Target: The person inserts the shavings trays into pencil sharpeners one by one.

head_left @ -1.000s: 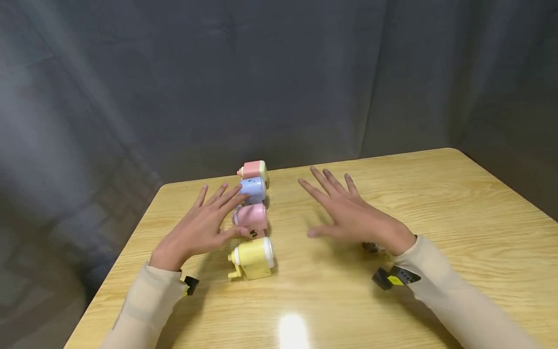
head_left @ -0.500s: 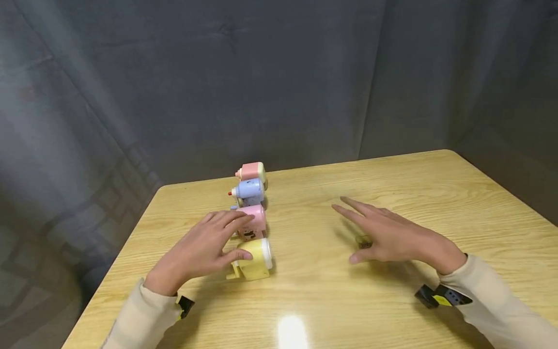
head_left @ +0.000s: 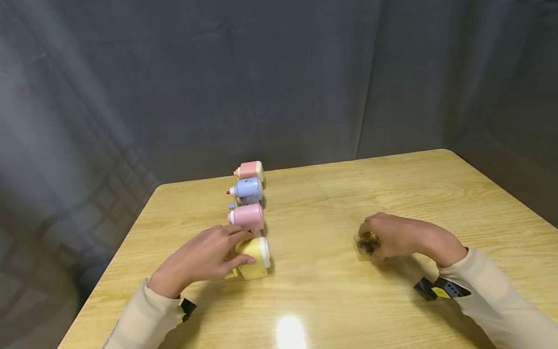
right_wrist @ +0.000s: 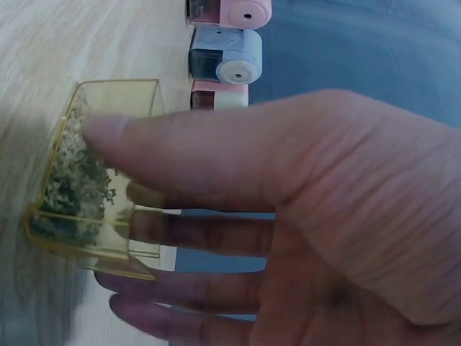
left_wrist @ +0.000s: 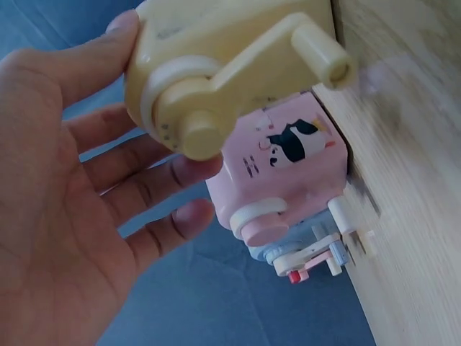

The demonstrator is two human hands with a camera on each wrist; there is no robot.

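Gripping the yellow sharpener (head_left: 255,259) with your left hand (head_left: 202,259): thumb on its near side, fingers curled over the top, as the left wrist view shows with the thumb along the yellow body (left_wrist: 230,65) and crank knob facing the camera. That sharpener sits nearest you in a row of four running toward the table's far edge, left of the table's middle. Behind it, touching or just beside, the pink sharpener (head_left: 247,216), then the blue sharpener (head_left: 248,190), then the pink-and-cream sharpener (head_left: 250,170) closest to the far edge. All four stand on the wooden table (head_left: 436,194).

Your right hand (head_left: 398,237) is on the right half of the table, well apart from the row, fingers curled round the clear yellow shavings tray (head_left: 365,246). In the right wrist view the thumb lies across the tray's top and the fingers wrap the underside; the tray (right_wrist: 94,180) holds grey-green pencil shavings (right_wrist: 72,180). Tray rests on the table surface, near the middle between near and far edges. Both sleeves are beige; a black-and-yellow wrist strap (head_left: 440,290) shows at the right cuff.
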